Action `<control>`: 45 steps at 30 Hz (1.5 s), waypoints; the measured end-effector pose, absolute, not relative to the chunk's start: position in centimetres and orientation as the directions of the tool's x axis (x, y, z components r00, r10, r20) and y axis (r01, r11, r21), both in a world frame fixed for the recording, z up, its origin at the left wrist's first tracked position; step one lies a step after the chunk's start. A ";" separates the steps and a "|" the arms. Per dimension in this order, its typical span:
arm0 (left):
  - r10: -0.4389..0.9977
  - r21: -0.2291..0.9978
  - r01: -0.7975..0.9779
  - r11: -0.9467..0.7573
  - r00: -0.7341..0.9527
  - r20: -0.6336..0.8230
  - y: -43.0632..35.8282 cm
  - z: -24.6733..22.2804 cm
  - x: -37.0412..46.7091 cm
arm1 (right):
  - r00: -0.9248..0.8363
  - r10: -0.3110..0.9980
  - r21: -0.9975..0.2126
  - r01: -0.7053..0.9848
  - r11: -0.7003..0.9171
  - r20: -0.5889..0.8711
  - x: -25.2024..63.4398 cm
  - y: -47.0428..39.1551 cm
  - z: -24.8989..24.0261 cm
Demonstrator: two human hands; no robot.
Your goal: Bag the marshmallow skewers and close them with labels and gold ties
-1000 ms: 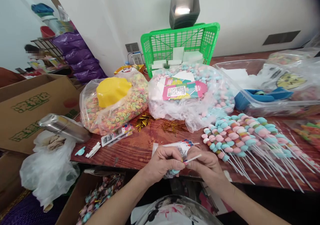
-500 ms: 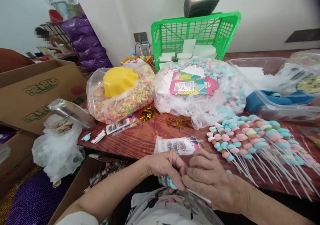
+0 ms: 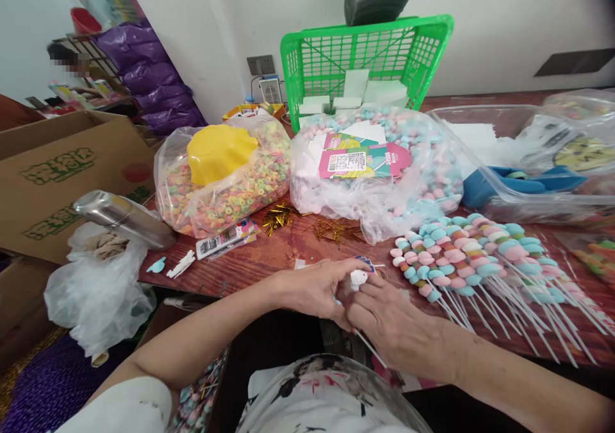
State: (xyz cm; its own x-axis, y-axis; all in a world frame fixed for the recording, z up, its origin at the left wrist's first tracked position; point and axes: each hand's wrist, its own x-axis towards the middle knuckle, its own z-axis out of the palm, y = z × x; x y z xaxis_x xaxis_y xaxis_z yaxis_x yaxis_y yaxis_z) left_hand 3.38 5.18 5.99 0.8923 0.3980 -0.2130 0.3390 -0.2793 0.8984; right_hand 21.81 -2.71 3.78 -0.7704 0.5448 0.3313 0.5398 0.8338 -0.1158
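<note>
My left hand (image 3: pixel 314 285) curls its fingers around a candy skewer at the table's front edge. Its candy part is mostly hidden by the fingers; a small white piece (image 3: pixel 358 279) with a reddish mark shows at the top, between both hands. Meeting it from the right, my right hand (image 3: pixel 387 324) is closed on the same skewer, and the white stick (image 3: pixel 371 350) sticks out below toward my body. Just behind the hands lies a flat printed pouch (image 3: pixel 300 264), largely covered by them. Finished-looking candy skewers (image 3: pixel 461 253) in pink and blue lie piled to the right.
A bag of ring candies (image 3: pixel 225 196) holds a yellow scoop (image 3: pixel 221 151). Beside it stands a bag of marshmallows (image 3: pixel 432 164). Gold twist ties (image 3: pixel 281 217), a steel flask (image 3: pixel 125 218), a green basket (image 3: pixel 365 49) and a clear tub (image 3: pixel 542 196) surround the work area. A person sits far left.
Both hands have risen away from my body with the skewer, now covering most of the printed pouch. The white piece has come into view, and the stick points more steeply down.
</note>
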 end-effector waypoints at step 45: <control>0.856 0.564 0.803 -0.190 0.417 -0.306 -3.5 5.0 -13.4 | -0.630 0.775 -0.742 0.497 0.450 0.049 10.9 -2.5 -0.7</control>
State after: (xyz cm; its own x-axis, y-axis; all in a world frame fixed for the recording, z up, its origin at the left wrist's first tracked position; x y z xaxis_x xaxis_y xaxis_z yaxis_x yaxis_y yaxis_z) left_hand -13.44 -3.47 5.04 0.4174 0.8556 -0.3062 0.8034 -0.1900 0.5643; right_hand 10.89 -2.49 -0.71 -0.6298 0.7753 0.0486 0.4966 0.4499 -0.7423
